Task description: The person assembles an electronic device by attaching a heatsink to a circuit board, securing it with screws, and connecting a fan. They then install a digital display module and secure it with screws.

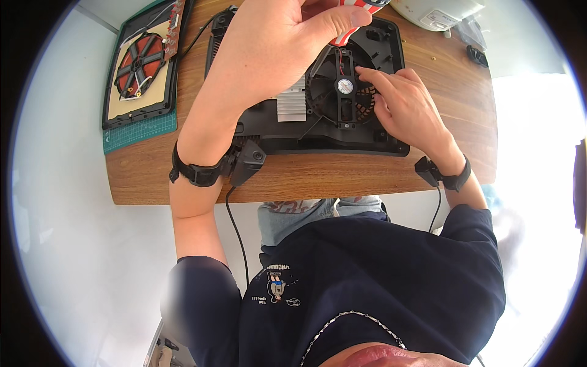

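Note:
My left hand [269, 52] is closed around a red-and-white striped object [347, 38] with a dark end, held over the far side of a black plastic housing [275, 129]. Fingers hide most of that object, so its kind does not show. Inside the housing sits a black cooling fan [324, 95] with a bracket and a round silvery hub label across it. A finned metal heat sink [291, 106] lies left of the fan. My right hand [406, 107] holds nothing visible; its index finger reaches to the fan's right rim, the other fingers bent.
On the left, a black-framed panel [110, 116] with a red-and-black spoked coil [140, 64] rests on a green cutting mat [140, 133]. A white appliance [437, 13] stands at the far right, near a small black item [476, 56]. Cables hang from both wrist-mounted devices [247, 162].

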A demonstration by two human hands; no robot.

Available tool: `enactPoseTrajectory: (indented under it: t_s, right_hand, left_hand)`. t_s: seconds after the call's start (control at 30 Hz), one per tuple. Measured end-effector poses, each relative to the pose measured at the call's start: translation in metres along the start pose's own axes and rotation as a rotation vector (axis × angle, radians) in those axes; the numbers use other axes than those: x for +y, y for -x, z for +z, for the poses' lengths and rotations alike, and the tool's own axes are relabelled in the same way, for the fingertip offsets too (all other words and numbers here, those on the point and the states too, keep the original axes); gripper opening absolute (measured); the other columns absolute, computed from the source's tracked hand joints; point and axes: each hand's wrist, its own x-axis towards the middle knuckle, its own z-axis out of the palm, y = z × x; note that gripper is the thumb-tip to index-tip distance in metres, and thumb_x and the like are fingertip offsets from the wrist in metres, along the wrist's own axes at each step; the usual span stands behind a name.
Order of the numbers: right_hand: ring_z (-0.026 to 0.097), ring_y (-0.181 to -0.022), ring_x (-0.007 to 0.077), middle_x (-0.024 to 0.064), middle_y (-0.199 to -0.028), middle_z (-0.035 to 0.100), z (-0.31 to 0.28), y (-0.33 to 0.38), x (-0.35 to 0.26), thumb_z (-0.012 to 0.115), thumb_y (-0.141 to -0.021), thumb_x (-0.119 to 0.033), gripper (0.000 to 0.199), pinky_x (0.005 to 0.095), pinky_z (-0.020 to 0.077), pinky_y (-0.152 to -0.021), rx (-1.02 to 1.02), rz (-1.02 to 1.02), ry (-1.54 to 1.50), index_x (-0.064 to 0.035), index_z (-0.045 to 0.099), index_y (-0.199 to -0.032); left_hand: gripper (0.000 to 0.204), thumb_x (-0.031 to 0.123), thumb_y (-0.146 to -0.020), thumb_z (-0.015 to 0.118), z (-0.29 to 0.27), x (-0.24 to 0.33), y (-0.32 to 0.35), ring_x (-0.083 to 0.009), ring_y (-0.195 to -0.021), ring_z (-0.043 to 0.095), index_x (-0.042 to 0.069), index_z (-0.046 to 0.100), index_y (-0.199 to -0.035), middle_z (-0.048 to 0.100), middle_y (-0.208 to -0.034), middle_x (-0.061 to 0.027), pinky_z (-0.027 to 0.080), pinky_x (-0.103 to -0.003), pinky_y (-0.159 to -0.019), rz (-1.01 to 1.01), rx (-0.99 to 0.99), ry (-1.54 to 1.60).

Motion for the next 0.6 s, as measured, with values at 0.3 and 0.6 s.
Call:
enactPoseTrajectory:
  t_s: [0.3, 0.6]
  right_hand:
    - [0.065, -0.084, 0.0291, 0.0067, -0.119, 0.071, -0.005, -0.001, 0.001, 0.064, -0.090, 0.000, 0.027, 0.0390, 0.0468, -0.088, -0.016, -0.016, 0.023, -0.0045, 0.064, -0.116]
    - [0.064, -0.083, 0.0300, 0.0076, -0.115, 0.072, 0.000, 0.000, -0.002, 0.067, -0.091, -0.003, 0.029, 0.0389, 0.0479, -0.086, 0.029, -0.014, -0.024, -0.0048, 0.064, -0.119]
  left_hand:
    - [0.025, 0.017, -0.103, 0.071, 0.003, 0.014, 0.003, -0.0097, -0.082, 0.063, -0.004, 0.062, -0.115, 0.070, -0.095, -0.0052, 0.051, -0.025, -0.075, -0.067, 0.004, -0.045]
    - [0.028, 0.018, -0.104, 0.070, 0.001, 0.008, 0.001, -0.0104, -0.082, 0.063, -0.005, 0.062, -0.117, 0.070, -0.097, -0.0063, 0.052, -0.025, -0.076, -0.028, -0.005, -0.028]
